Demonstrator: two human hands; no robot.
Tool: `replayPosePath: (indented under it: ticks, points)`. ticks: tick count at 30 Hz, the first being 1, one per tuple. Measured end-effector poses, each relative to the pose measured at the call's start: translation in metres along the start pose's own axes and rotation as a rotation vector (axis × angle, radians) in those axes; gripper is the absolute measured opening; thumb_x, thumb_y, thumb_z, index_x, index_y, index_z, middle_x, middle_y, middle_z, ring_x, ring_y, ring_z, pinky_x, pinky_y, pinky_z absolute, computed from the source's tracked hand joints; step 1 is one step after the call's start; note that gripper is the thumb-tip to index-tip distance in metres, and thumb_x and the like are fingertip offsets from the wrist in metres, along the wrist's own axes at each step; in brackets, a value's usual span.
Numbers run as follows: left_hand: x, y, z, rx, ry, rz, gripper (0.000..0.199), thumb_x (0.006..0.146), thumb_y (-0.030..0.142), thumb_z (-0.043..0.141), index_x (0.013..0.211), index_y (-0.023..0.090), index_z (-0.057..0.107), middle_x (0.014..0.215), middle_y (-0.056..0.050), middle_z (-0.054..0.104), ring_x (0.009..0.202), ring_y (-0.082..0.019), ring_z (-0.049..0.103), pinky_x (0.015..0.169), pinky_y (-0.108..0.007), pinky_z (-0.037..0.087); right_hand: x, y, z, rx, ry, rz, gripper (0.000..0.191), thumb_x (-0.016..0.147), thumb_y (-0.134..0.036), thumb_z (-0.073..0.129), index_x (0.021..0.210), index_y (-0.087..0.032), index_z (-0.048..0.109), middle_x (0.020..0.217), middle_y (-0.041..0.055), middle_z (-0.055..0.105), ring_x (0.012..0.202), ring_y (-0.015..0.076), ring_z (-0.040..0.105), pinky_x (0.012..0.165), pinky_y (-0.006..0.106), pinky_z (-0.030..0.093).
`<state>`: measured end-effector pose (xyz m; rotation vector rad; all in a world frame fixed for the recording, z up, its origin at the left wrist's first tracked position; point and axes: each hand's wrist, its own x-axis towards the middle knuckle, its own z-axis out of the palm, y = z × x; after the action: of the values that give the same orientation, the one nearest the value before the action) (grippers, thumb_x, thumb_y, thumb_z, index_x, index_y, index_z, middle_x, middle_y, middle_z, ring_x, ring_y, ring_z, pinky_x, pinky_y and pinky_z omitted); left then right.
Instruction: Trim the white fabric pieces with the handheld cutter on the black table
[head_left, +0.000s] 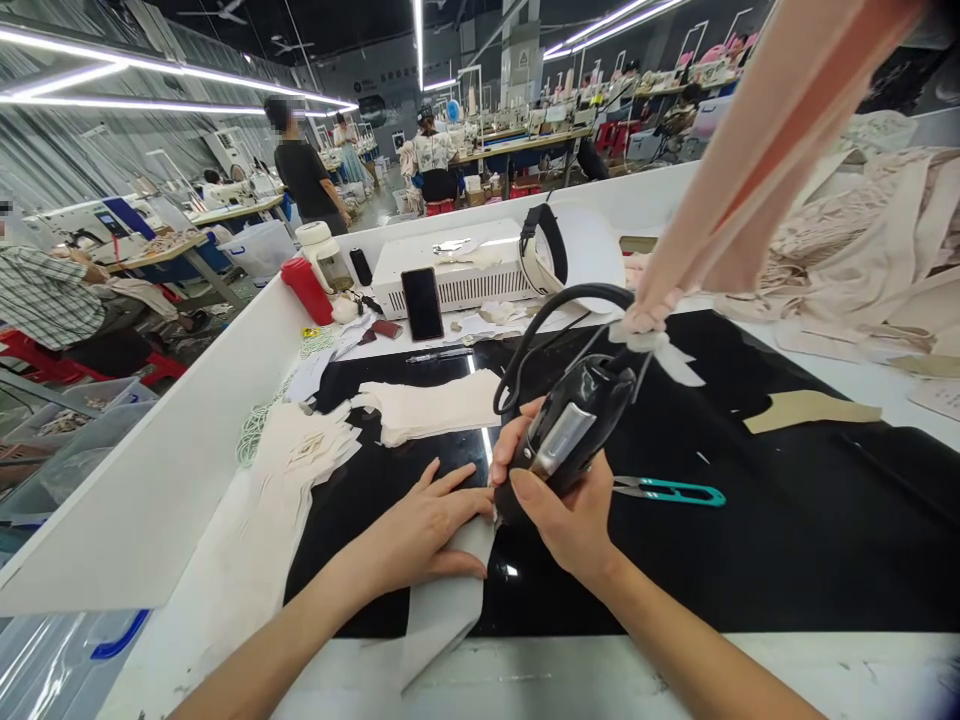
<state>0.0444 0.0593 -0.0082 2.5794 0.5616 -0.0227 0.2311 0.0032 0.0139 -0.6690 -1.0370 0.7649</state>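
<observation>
My right hand (pixel 562 510) grips a black corded power tool (pixel 574 420) with a silver plate on its side. It is held low over the black work mat (pixel 720 560); its working end is hidden. My left hand (pixel 435 525) lies flat with fingers spread on a pale, whitish strip of material (pixel 444 605), just left of the tool. The strip's lower end hangs over the table's front edge. A pink fabric strip (pixel 735 170) comes down from above and is knotted at the tool's cord (pixel 551 305). Right of my right hand lie teal thread snips (pixel 679 492).
Cream fabric pieces (pixel 442 405) lie ahead, with a stack of them (pixel 289 480) at left. A phone (pixel 422 304) leans against a white machine box (pixel 457 265). Piled pale fabric (pixel 870 240) is at right, near a tan pattern piece (pixel 814 410). A white side wall (pixel 187 450) borders the left.
</observation>
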Motion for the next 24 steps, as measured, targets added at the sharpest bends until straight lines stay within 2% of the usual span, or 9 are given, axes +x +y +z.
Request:
replayPosePath:
  ticks: [7,9,13,17,24]
  points:
    - [0.004,0.007,-0.005,0.0,-0.027,-0.017,0.055,0.089,0.039,0.081,0.136,0.025,0.057,0.153,-0.011,0.057,0.159,-0.033,0.029,0.124,-0.075,0.015,-0.003,-0.001,-0.001,-0.012,0.008,0.016,0.03,0.09,-0.027,0.075,0.114,-0.027,0.056,0.085,-0.0028,0.066,0.068,0.0152,0.067,0.066,0.032,0.062]
    - [0.004,0.009,-0.007,-0.006,-0.039,-0.026,0.055,0.089,0.039,0.082,0.137,0.026,0.057,0.153,-0.012,0.056,0.158,-0.034,0.028,0.123,-0.077,0.015,-0.006,0.0,-0.001,-0.001,0.025,0.018,0.032,0.089,-0.03,0.077,0.114,-0.027,0.056,0.085,-0.0026,0.066,0.07,0.016,0.068,0.068,0.033,0.063]
    - [0.004,0.008,-0.006,-0.005,-0.035,-0.033,0.069,0.088,0.04,0.082,0.148,0.027,0.051,0.157,-0.013,0.053,0.158,-0.036,0.028,0.122,-0.078,0.017,-0.013,0.001,0.002,0.017,0.036,0.035,0.039,0.087,-0.038,0.08,0.116,-0.026,0.055,0.091,0.0017,0.069,0.075,0.0194,0.071,0.071,0.037,0.065]
    - [0.005,0.007,-0.005,-0.01,-0.011,-0.007,0.077,0.088,0.041,0.082,0.155,0.028,0.045,0.154,-0.014,0.056,0.158,-0.036,0.03,0.122,-0.078,0.016,-0.016,0.0,0.001,-0.019,0.0,0.039,0.035,0.091,-0.032,0.076,0.117,-0.027,0.054,0.087,-0.0001,0.066,0.074,0.0192,0.07,0.073,0.039,0.065]
    - [0.006,0.006,-0.007,-0.019,-0.02,0.004,0.083,0.085,0.042,0.085,0.156,0.028,0.044,0.158,-0.013,0.052,0.157,-0.036,0.032,0.122,-0.077,0.015,-0.016,-0.006,0.005,0.043,-0.016,0.014,0.038,0.092,-0.039,0.078,0.119,-0.027,0.055,0.084,-0.0019,0.064,0.066,0.0153,0.064,0.067,0.034,0.061]
